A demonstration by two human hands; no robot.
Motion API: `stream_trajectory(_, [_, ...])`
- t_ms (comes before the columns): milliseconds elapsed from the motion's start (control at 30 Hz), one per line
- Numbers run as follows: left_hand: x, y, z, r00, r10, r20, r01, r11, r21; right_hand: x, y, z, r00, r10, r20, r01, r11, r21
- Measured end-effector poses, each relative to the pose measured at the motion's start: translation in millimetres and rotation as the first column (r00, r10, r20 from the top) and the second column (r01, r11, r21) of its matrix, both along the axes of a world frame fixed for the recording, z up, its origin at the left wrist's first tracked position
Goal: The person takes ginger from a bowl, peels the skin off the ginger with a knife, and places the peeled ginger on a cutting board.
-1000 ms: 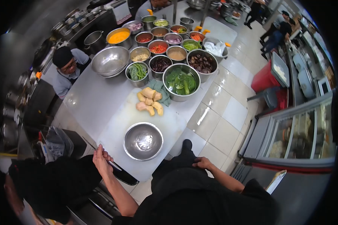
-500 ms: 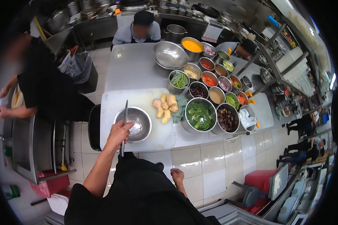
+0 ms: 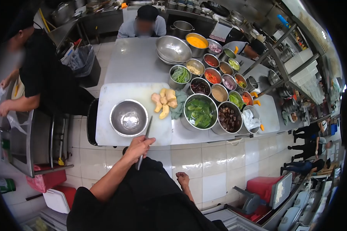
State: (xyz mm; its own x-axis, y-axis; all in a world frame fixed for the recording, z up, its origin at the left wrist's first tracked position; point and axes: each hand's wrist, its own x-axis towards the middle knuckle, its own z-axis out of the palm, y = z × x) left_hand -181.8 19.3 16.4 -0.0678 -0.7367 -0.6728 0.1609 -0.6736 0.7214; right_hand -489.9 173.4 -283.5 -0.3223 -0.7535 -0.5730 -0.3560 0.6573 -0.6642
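My left hand (image 3: 139, 148) is closed around a knife (image 3: 149, 126), just past the front edge of the white cutting board (image 3: 106, 123). The narrow upper end of the knife points up over the board. To its upper left, a bare steel bowl (image 3: 129, 117) rests on the board. Several knobbly pale-yellow pieces that look like peeled ginger (image 3: 164, 101) lie right of the bowl, beside a greenish cloth (image 3: 178, 106). Low at my side, away from the table, hangs my right hand (image 3: 183, 179) with its fingers curled in; nothing shows in it.
Right of the board stand several steel containers of cut ingredients, including green leaves in liquid (image 3: 200, 113) and dark pieces (image 3: 230, 117). Large stacked bowls (image 3: 173, 50) sit behind. One person (image 3: 50, 73) works at left, another (image 3: 142, 27) leans at the far table edge. A bin (image 3: 85, 67) stands left.
My left hand, with the knife, has moved from over the bowl toward me and to the right, past the board's front edge. My right hand still hangs low.
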Motion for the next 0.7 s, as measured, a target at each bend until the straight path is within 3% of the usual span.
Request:
stream_trajectory(300, [2.2, -19.6, -1.1, 0.984, -0.157, -0.080, 0.158, 0.987, 0.005, 47.5, 7.9, 3.3, 0.992, -0.104, -0.076, 0.114, 0.983, 0.145])
stream_trajectory(400, [14.5, -34.7, 4.1, 0.980, -0.174, -0.098, 0.174, 0.985, -0.009, 74.7, 6.4, 9.7, 0.972, -0.212, -0.098, 0.228, 0.953, 0.198])
stream_trajectory(533, [37.9, -59.3, 16.6, 0.979, -0.125, -0.164, 0.121, 0.992, -0.031, 99.9, 13.8, 5.5, 0.965, -0.214, -0.150, 0.255, 0.900, 0.354])
stream_trajectory(567, [46.6, -68.2, 19.2, 0.976, -0.116, -0.186, 0.107, 0.992, -0.062, 97.7, 27.6, -31.0, 0.957, -0.275, -0.096, 0.290, 0.876, 0.384])
stream_trajectory(633, [72.4, -91.8, 15.9, 0.995, -0.076, -0.065, 0.063, 0.981, -0.184, 102.6, 38.1, -37.9, 0.919, -0.373, -0.124, 0.389, 0.816, 0.427])
stream_trajectory(667, [91.2, -106.4, 6.6, 0.999, -0.038, 0.027, 0.044, 0.961, -0.272, 112.1, 29.8, 6.8, 0.898, -0.414, -0.146, 0.434, 0.784, 0.444])
stream_trajectory(700, [110.4, -120.2, 8.1, 0.981, 0.004, 0.194, 0.057, 0.949, -0.309, 111.4, 40.8, -6.4, 0.894, -0.419, -0.158, 0.443, 0.783, 0.437])
